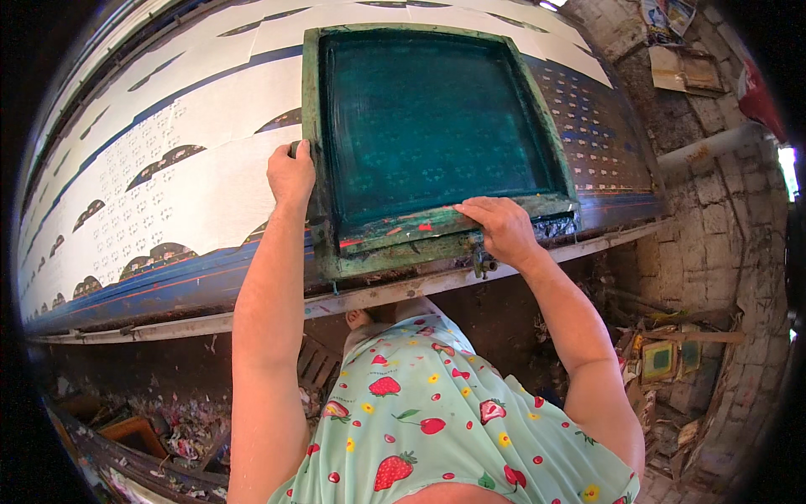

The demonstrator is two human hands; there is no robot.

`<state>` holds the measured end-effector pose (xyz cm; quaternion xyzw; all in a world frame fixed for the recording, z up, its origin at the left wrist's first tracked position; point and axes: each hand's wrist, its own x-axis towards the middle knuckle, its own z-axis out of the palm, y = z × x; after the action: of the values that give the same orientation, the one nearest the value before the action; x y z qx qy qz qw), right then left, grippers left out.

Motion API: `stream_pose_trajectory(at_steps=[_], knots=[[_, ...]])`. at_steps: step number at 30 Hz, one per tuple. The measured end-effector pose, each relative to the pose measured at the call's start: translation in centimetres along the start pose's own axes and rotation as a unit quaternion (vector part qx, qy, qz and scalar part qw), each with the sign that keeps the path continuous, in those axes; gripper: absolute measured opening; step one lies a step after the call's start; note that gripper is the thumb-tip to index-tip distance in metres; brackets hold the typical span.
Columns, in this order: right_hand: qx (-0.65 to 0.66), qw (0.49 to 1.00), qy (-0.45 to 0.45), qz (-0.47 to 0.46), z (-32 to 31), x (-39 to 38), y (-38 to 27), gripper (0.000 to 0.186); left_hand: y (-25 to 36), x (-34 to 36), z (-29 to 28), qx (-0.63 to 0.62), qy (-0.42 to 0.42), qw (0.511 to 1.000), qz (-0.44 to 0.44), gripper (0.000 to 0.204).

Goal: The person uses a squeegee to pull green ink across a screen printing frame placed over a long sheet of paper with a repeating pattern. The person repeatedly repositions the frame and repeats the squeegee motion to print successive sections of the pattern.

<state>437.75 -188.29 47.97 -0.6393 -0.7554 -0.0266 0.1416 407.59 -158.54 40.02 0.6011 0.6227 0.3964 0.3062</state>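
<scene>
A screen-printing frame (312, 92) with weathered green wooden rails and dark teal mesh (428, 118) lies on the long printing table. My left hand (290, 175) is closed round a small dark handle (295, 149) at the frame's left side. Along the inside of the near rail lies a wooden squeegee (403, 228), stained with red paint. My right hand (501, 228) grips its right part from above, fingers together over the bar. The squeegee's blade is hidden. Below the near rail, close to my right hand, a metal fitting (484, 264) sticks out at the table edge.
White sheets (210, 109) with small printed motifs and dark curved patches cover the table to the left. To the right shows a dark printed stretch (596, 126). A pale rail (395, 294) runs along the near edge. Scraps and small frames (659, 359) lie on the brick floor.
</scene>
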Motion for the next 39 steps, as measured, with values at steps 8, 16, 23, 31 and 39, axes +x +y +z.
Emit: stream_pose_trajectory(at_steps=[8, 16, 23, 31, 39], knots=[[-0.032, 0.993, 0.094, -0.059, 2.9, 9.8, 5.4, 0.047, -1.4, 0.5, 0.1, -0.031, -0.001, 0.999, -0.01, 0.043], [-0.071, 0.995, 0.059, -0.035, 5.0, 24.4, 15.3, 0.049, 0.1, -0.2, -0.5, -0.034, -0.009, 0.999, -0.031, 0.04], [-0.121, 0.99, 0.066, -0.019, 6.9, 35.9, 22.0, 0.044, 0.6, -0.9, -0.7, -0.052, 0.003, 0.998, -0.04, 0.039], [-0.069, 0.997, 0.028, 0.0, 5.6, 41.8, 25.7, 0.05, 1.9, -1.0, -0.7, -0.077, -0.011, 0.994, -0.08, 0.038], [-0.071, 0.994, 0.083, 0.0, 6.0, 43.0, 27.1, 0.05, 1.9, -1.3, -0.8, -0.075, -0.01, 0.993, -0.089, 0.037]])
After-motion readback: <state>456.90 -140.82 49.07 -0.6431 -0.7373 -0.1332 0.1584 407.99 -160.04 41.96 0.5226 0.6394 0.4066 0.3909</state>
